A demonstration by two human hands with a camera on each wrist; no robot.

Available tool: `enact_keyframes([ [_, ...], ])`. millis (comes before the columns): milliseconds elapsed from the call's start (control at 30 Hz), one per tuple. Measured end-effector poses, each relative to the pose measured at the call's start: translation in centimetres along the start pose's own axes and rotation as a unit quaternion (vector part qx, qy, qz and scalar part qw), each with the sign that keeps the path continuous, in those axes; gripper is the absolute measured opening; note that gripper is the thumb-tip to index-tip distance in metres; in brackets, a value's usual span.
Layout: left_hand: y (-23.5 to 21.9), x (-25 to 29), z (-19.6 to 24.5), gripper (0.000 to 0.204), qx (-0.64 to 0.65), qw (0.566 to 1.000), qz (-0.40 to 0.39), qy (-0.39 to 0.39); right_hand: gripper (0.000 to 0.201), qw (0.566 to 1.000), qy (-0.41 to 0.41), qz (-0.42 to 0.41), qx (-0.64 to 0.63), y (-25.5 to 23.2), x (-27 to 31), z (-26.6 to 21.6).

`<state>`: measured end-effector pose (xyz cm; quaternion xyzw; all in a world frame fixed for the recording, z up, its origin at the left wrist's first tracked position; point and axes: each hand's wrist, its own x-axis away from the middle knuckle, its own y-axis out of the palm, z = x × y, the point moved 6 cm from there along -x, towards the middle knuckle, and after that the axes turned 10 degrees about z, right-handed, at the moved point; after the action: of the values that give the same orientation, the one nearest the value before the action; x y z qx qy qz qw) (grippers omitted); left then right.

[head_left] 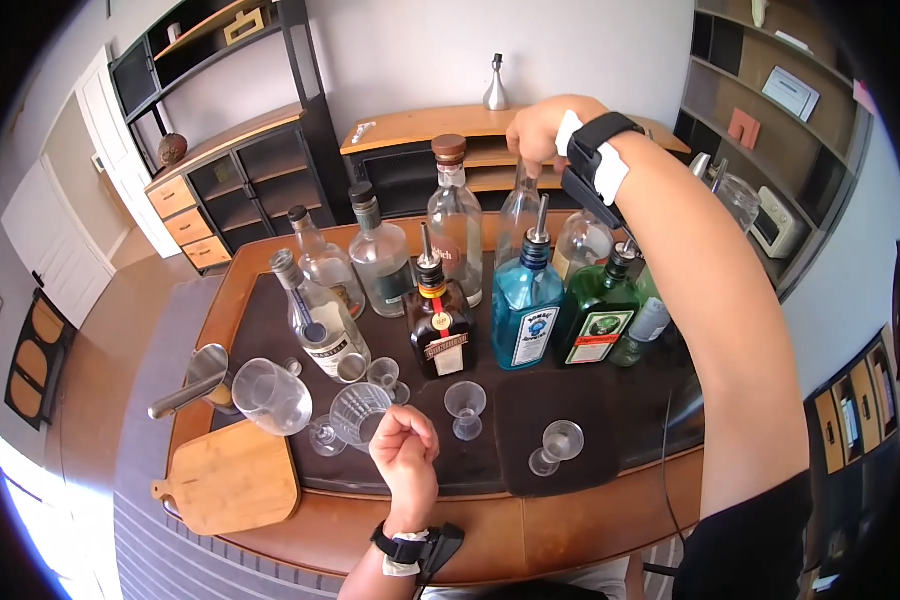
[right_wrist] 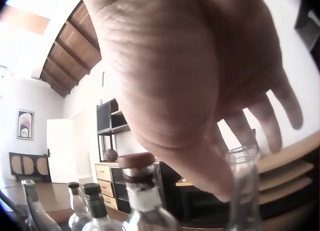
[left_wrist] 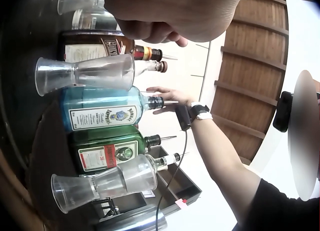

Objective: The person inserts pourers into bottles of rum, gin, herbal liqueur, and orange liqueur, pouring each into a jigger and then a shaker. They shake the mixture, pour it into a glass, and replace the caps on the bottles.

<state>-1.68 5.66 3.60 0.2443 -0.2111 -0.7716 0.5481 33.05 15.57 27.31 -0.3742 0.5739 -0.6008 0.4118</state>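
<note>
Right hand (head_left: 555,132), fingers spread and thumb apart from them, at the neck of the clear bottle (head_left: 517,217), which stands just behind the blue bottle (head_left: 526,320); whether skin meets glass cannot be told. The left hand (head_left: 406,460), fingers curled together and holding nothing, is in front and to the left of the blue bottle, near the tumbler (head_left: 354,418). The green bottle (head_left: 602,312) stands immediately right of the blue bottle, the brown bottle (head_left: 442,335) to its left.

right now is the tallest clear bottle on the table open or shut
Shut: a brown stopper tops the clear bottle in both the head and right wrist views.
</note>
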Motion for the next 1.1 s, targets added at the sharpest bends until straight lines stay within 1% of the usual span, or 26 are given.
enact_keyframes([
  [67, 0.0, 0.0, -0.2, 0.025, -0.003, 1.000, -0.001, -0.003, 0.026, 0.998, 0.007, -0.018, -0.067, -0.2, 1.7, -0.2],
  [167, -0.1, 0.0, -0.1, 0.026, 0.000, 1.000, 0.003, 0.000, 0.020, 0.993, 0.006, 0.052, -0.109, 0.3, 1.4, 0.8],
  [200, 0.0, 0.0, -0.1, 0.026, 0.004, 1.000, 0.005, 0.003, 0.018, 0.996, -0.010, 0.074, -0.044, 0.4, 1.1, 0.9],
  [233, 0.0, 0.0, 0.0, 0.026, 0.007, 1.000, 0.005, 0.005, 0.017, 0.991, -0.027, 0.127, -0.044, 0.3, 1.0, 1.5],
  [267, -0.1, -0.1, 0.0, 0.026, 0.008, 1.000, 0.009, 0.001, 0.016, 0.989, -0.036, 0.137, -0.039, 0.1, 1.4, 1.6],
  [367, 0.4, 0.1, 0.3, 0.022, 0.000, 1.000, 0.005, 0.011, 0.016, 0.983, -0.031, 0.172, -0.057, -0.1, 2.4, 2.2],
  [433, 0.7, 0.1, 0.5, 0.021, -0.011, 1.000, 0.011, 0.013, 0.019, 0.975, -0.053, 0.209, -0.061, 0.7, 0.7, 3.1],
  [500, 0.6, 0.1, 0.5, 0.021, -0.013, 1.000, 0.002, 0.026, 0.022, 0.964, -0.069, 0.232, -0.106, 0.4, 0.9, 3.1],
  [567, 0.6, 0.1, 0.6, 0.021, -0.025, 0.999, 0.003, 0.031, 0.022, 0.958, -0.041, 0.262, -0.112, 0.4, 0.0, 3.3],
  [600, 0.4, -0.1, 0.4, 0.021, -0.031, 0.999, 0.000, 0.034, 0.022, 0.953, -0.047, 0.275, -0.117, 0.5, -0.7, 3.3],
  [633, 0.1, -0.3, 0.4, 0.021, -0.037, 0.999, -0.004, 0.038, 0.022, 0.948, -0.054, 0.288, -0.122, -0.1, 0.1, 3.2],
  [767, 0.2, -0.4, 0.8, 0.022, -0.034, 0.998, 0.006, 0.053, 0.023, 0.947, -0.032, 0.285, -0.144, -1.3, 1.7, 3.2],
  [800, 0.0, -0.5, 0.7, 0.022, -0.031, 0.998, 0.018, 0.054, 0.023, 0.945, -0.036, 0.289, -0.147, -1.7, 2.5, 3.1],
  [867, -0.2, -0.6, 0.6, 0.022, -0.038, 0.998, 0.013, 0.054, 0.023, 0.942, -0.045, 0.297, -0.152, -2.3, 3.4, 3.2],
  [967, -0.4, -0.7, 0.4, 0.022, -0.041, 0.998, 0.009, 0.051, 0.021, 0.943, -0.058, 0.296, -0.138, -3.2, 3.9, 3.4],
  [1100, -0.4, -0.7, 0.4, 0.021, -0.036, 0.998, 0.003, 0.046, 0.028, 0.956, -0.037, 0.269, -0.113, -3.7, 4.0, 3.7],
])
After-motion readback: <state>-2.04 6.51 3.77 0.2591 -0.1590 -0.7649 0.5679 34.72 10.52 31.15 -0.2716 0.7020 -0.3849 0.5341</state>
